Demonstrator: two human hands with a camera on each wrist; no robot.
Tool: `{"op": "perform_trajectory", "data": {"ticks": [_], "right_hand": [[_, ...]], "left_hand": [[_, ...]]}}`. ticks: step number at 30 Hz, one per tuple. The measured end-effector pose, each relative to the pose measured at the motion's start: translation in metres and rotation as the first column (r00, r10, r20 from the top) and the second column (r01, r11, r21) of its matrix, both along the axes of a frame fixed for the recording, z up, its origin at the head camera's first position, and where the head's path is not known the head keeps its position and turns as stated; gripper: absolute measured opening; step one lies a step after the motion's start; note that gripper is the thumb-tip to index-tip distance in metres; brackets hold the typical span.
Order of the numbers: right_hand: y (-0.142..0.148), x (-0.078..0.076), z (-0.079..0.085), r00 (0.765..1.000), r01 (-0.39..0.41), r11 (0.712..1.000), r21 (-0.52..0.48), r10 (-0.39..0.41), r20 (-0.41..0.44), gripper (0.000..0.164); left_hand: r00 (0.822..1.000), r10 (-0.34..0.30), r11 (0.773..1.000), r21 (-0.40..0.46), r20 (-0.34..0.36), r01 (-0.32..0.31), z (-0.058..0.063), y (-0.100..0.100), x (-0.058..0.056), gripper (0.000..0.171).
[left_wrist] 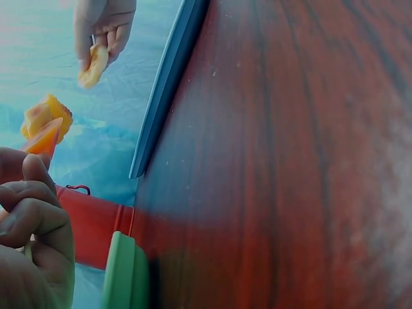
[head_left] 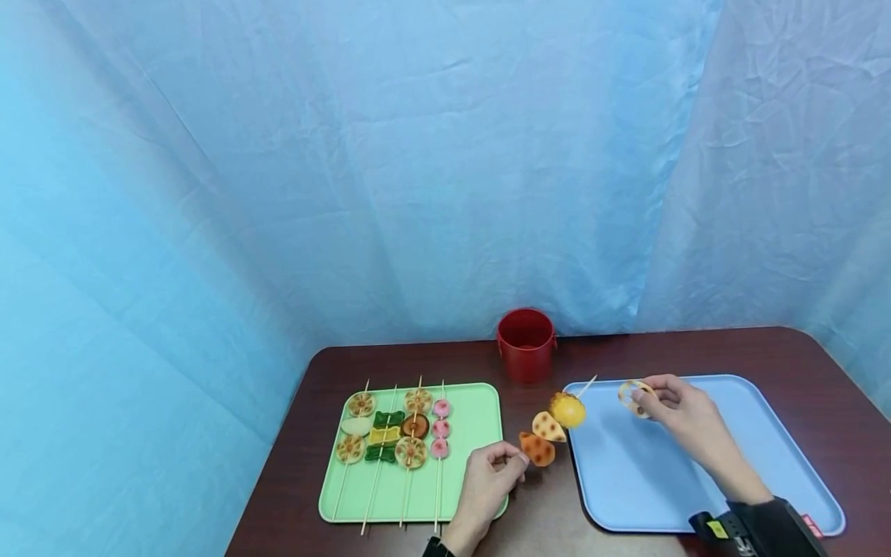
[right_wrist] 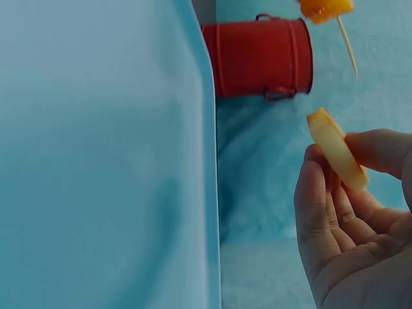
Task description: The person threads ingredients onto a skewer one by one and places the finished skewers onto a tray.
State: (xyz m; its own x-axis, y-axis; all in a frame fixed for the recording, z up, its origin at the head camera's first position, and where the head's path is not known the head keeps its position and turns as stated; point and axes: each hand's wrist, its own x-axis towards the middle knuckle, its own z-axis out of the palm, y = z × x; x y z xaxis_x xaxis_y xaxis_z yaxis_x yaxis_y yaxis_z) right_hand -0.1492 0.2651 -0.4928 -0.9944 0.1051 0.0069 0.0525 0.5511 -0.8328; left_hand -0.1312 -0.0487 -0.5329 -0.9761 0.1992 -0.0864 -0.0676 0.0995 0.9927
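My left hand grips the lower end of a wooden skewer between the green and blue trays. Threaded on it are an orange-brown spotted piece, a pale spotted piece and a round yellow piece, with the bare tip pointing up and to the right. Over the blue tray, my right hand pinches a pale yellow toy food ring between thumb and fingers. The ring is a short way right of the skewer's tip. In the left wrist view, curled fingers hide the skewer's stick.
On the left, the green tray bears several loaded skewers, among them one with pink pieces and one with green and yellow pieces. A red bucket stands at the back of the dark wooden table, before a blue curtain.
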Motion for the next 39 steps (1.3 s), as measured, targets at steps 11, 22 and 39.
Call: {"op": "perform_trajectory", "data": {"ticks": [11,22,39], "right_hand": [[-0.013,-0.009,-0.002,0.989,0.092,0.916,-0.390,-0.038,0.144,0.073],[-0.014,-0.012,0.006,0.992,0.086,0.747,-0.659,-0.004,0.124,0.067],[-0.021,-0.013,0.010,0.995,0.070,0.751,-0.657,-0.004,0.102,0.063]], "left_hand": [[0.999,-0.035,0.999,0.030,-0.007,0.035,-0.002,0.000,0.002,0.017],[0.997,-0.074,0.997,0.035,-0.004,0.074,0.000,0.000,0.004,0.020],[0.997,-0.073,0.996,0.055,0.025,0.071,0.003,-0.001,0.006,0.019]]}}
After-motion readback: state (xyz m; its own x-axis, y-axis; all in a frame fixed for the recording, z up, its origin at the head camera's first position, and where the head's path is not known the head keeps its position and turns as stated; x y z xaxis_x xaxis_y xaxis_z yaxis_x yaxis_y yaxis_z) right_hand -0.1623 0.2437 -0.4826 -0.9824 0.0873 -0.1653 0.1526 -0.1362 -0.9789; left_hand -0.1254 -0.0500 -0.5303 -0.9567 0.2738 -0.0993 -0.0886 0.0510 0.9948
